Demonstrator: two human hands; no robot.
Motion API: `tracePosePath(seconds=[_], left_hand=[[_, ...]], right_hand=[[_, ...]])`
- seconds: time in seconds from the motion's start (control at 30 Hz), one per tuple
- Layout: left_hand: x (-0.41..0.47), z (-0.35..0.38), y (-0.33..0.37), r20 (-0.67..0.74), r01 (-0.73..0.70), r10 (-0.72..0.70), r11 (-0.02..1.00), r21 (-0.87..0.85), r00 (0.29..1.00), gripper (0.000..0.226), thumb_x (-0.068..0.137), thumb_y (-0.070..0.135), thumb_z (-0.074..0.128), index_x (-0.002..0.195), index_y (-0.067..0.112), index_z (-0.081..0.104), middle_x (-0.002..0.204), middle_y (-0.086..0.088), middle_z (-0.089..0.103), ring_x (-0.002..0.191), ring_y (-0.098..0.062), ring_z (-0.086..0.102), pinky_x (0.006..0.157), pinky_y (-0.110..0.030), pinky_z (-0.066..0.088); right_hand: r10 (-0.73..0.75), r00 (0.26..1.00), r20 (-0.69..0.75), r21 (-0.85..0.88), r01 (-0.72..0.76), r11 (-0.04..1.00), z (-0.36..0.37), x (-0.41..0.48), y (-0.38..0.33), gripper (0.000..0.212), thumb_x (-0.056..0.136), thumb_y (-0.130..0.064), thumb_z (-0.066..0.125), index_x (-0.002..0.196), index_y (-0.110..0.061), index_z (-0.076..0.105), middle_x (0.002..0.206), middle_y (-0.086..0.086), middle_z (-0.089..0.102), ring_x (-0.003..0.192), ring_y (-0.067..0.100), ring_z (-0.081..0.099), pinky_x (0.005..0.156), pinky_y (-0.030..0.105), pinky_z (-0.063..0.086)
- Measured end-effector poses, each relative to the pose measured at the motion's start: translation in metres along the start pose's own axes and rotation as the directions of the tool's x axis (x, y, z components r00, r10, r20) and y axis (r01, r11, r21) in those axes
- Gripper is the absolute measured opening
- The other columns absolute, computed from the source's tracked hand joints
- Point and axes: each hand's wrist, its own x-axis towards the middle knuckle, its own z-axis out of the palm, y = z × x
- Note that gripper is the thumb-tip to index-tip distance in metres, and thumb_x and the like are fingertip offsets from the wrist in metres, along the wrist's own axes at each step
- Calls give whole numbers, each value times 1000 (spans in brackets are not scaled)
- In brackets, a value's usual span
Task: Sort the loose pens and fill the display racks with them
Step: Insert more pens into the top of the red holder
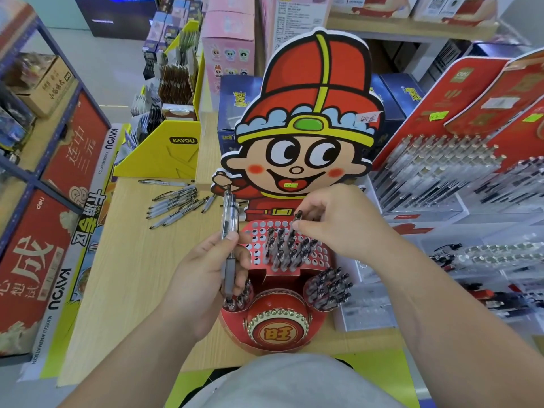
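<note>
Loose pens (176, 203) lie in a scattered heap on the pale wooden table (132, 260), to the left of and behind a cardboard display rack (257, 231) that stands at the table's near edge, straight in front of the person.

The rack has a tall backboard shaped like a smiling cartoon figure (312, 113) in a red and yellow cap. Below the figure, a sloping red panel is punched with rows of round holes. A cluster of dark-capped standing pens (282, 248) fills the middle of the panel; many holes at its left and top show white. Lower down, two round pockets flank a red drum (278, 322): the left pocket (237, 300) and the right pocket (331, 285) both hold pens, packed upright.

The left hand (206, 278) is just left of the panel, its fingers and thumb curled round a bundle of pens (229, 219) with clear barrels and grey grips, held upright with the clip ends uppermost.

The right hand (335, 219) hovers above the panel's upper right. Its thumb and fingers pinch a single pen (296, 220) near the top, with the pen tilted and its lower end down among the standing pens; whether it sits in a hole cannot be told.

A yellow box (164, 154) stands beyond the loose pens. Clear racks (441, 172) of more pens line the right side.
</note>
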Motion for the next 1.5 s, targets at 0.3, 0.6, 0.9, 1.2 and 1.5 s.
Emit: tracePosePath(seconds=[0.3,0.6,0.9,1.2,1.5], left_hand=[[-3,-2,-2,-9,8,-8,1000,11,1000,27,102,32,51,100,11,68,74,-10,57,55,-20,43,50,-30,35],[-4,-2,-3,3,6,-6,1000,-10,1000,25,104,27,50,102,9,68,74,-10,58,53,-20,44,49,-30,35],[-10,1,-4,22,29,-29,999,-27,999,27,104,19,46,104,6,69,72,-11,56,53,-21,43,49,-31,35],[-16,3,-1,148,-9,2,999,43,989,28,103,26,48,102,14,74,71,-12,55,48,-20,39,50,-31,34],[-14,28,15,366,-22,9,999,30,931,27,94,31,55,99,12,73,61,-7,45,43,-13,26,47,-31,18]], right_hand=[[29,996,83,-44,-26,999,11,1,0,10,80,-35,82,86,-27,78,76,-16,69,74,-3,62,69,27,54],[46,992,115,-140,-29,990,12,8,-6,12,82,-36,79,91,-28,79,79,-17,67,79,6,64,71,27,54],[44,978,205,-245,7,969,6,13,-15,15,84,-36,79,95,-26,79,81,-13,69,78,9,63,64,26,49],[-22,979,201,-147,52,988,-10,6,-15,34,83,-35,78,115,-25,74,96,-15,71,87,0,64,81,28,55],[-157,972,174,622,15,783,-30,-24,-25,10,93,-12,67,99,-15,75,79,-2,72,58,9,56,55,20,46]])
